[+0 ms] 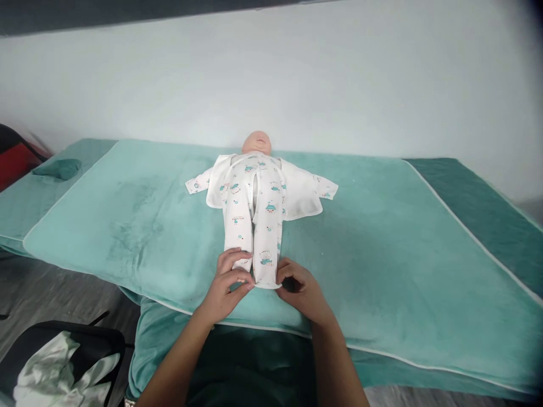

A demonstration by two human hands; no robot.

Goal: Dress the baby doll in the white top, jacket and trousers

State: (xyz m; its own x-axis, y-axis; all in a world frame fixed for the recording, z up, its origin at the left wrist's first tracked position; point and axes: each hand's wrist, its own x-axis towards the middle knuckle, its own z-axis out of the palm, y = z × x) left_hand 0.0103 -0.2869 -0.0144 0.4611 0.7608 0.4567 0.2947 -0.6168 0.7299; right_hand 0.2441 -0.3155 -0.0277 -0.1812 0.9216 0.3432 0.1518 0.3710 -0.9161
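Observation:
A baby doll (257, 142) lies on its back on a teal blanket (127, 215), head toward the wall. It wears a white printed sleepsuit (254, 209) with the top spread open at the sides. My left hand (227, 282) pinches the foot end of the suit's left leg. My right hand (301, 288) is curled at the foot end of the other leg, fingers closed on the fabric edge.
The blanket covers a darker green bed (479, 209) set against a pale wall. A small teal cushion (59, 168) lies at the far left. A black bin (63, 356) with white cloth stands on the grey floor at the lower left.

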